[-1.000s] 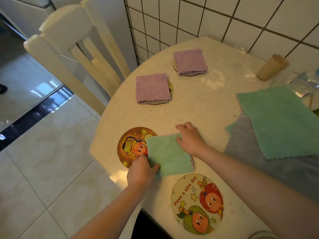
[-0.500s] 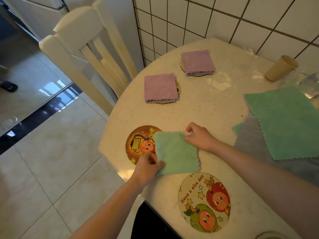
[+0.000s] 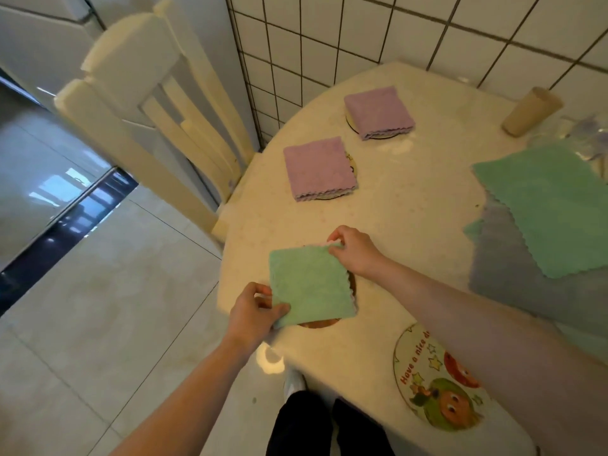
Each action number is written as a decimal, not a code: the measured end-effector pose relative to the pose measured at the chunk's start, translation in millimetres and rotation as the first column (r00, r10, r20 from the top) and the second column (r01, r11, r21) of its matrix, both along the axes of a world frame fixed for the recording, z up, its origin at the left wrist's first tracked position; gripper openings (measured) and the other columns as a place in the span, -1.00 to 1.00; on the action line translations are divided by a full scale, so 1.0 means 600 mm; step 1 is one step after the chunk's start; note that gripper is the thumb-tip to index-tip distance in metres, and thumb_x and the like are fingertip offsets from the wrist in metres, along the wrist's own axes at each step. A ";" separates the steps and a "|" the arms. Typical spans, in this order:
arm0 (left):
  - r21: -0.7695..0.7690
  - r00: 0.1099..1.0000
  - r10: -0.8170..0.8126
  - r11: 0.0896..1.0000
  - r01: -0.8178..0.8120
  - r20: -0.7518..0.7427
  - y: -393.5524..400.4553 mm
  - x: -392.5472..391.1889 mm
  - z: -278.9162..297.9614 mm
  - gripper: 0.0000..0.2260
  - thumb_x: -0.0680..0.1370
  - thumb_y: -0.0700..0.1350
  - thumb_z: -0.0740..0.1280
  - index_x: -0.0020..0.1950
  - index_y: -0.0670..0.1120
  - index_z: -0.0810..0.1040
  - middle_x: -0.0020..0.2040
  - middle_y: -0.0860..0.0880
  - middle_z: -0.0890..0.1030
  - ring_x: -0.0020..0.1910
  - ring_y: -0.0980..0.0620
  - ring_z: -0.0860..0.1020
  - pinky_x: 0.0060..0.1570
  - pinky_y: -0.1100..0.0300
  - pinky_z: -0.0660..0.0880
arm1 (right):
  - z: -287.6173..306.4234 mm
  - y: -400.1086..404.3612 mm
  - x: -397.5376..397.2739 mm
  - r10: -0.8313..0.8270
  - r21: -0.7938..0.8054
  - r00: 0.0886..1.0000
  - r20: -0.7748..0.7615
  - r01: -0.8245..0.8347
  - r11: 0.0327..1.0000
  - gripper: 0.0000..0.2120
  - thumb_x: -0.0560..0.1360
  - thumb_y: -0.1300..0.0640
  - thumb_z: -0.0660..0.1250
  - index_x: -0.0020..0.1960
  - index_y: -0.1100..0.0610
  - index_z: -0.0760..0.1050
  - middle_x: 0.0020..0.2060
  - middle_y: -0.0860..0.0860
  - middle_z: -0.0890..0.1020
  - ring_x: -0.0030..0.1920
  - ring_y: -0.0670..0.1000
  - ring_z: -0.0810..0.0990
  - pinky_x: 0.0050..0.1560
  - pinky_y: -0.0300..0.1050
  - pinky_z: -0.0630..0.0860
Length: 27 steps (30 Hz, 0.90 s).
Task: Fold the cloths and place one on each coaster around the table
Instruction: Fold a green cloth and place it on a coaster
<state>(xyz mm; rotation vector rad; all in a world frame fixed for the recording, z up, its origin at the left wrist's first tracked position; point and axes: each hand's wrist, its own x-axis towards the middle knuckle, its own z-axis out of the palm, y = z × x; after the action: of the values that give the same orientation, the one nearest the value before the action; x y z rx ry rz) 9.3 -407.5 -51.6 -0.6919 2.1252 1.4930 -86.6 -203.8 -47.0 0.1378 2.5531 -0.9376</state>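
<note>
White wall tiles [image 3: 362, 28] with dark grout backed a cream round table [image 3: 411, 205], and near its front-left edge lay the folded green cloth [image 3: 309, 284]. It was a soft, fuzzy square with a scalloped edge along its right side, where a paler layer peeked out. It covered most of a brown coaster [image 3: 320, 323], of which only a sliver showed at the bottom and another at the right. The left hand [image 3: 253, 314] pinched the near-left corner of this cloth between thumb and curled fingers; the right hand [image 3: 353, 250] pinched the far-right corner in the same way.

Farther back, two folded purple cloths each sat on a coaster: the nearer purple cloth [image 3: 317, 167] and the far purple cloth [image 3: 378, 111], both with wavy edges facing forward. To the front right lay a bare cartoon coaster [image 3: 437, 386] printed with "Have a nice d…", partly crossed by the right forearm. At the right side an unfolded green cloth [image 3: 546, 209] lay spread over a grey cloth [image 3: 513, 284]. A beige cup [image 3: 529, 111] stood near the wall. A cream wooden chair [image 3: 148, 126] stood to the left on pale floor tiles [image 3: 115, 307].
</note>
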 end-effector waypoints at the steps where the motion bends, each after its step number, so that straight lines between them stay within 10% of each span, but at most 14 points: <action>1: -0.024 1.000 -0.019 1.000 0.019 0.002 -0.004 -0.003 -0.003 -0.72 0.41 -0.21 0.50 -0.02 -0.17 0.43 -0.24 -0.08 0.55 -0.39 -0.01 0.50 -0.38 0.09 0.53 | -0.006 -0.008 -0.001 -0.013 0.023 1.000 -0.005 0.013 1.000 -0.78 0.54 0.17 0.26 0.17 0.19 0.47 0.11 0.12 0.55 0.13 0.12 0.50 0.05 -0.11 0.42; 19: -0.321 0.920 -0.391 0.868 0.379 0.027 -0.016 -0.020 0.000 -0.62 0.43 0.10 0.45 0.09 -0.06 0.43 -0.13 0.06 0.53 -0.18 0.09 0.51 -0.20 0.17 0.49 | -0.022 -0.014 0.004 -0.183 0.077 0.970 -0.158 0.197 0.977 -0.75 0.55 0.18 0.24 0.21 0.19 0.40 0.08 0.13 0.55 0.06 0.12 0.53 0.05 0.02 0.49; 27: -0.644 0.790 -0.566 0.700 0.310 -0.235 0.081 -0.060 0.045 -0.63 0.50 0.01 0.34 0.27 -0.04 0.38 0.18 -0.02 0.44 0.17 -0.05 0.37 0.13 0.05 0.42 | 0.019 0.123 0.054 -0.162 0.109 0.974 -0.159 0.181 0.977 -0.73 0.54 0.16 0.24 0.23 0.18 0.41 0.09 0.09 0.57 0.07 0.08 0.54 0.10 -0.01 0.50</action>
<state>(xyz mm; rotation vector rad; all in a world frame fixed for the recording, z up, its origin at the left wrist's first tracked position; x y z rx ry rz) -26.9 -359.1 -24.5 0.0314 2.8556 0.7476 -54.1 -129.9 -35.4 0.3419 2.7743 -0.8819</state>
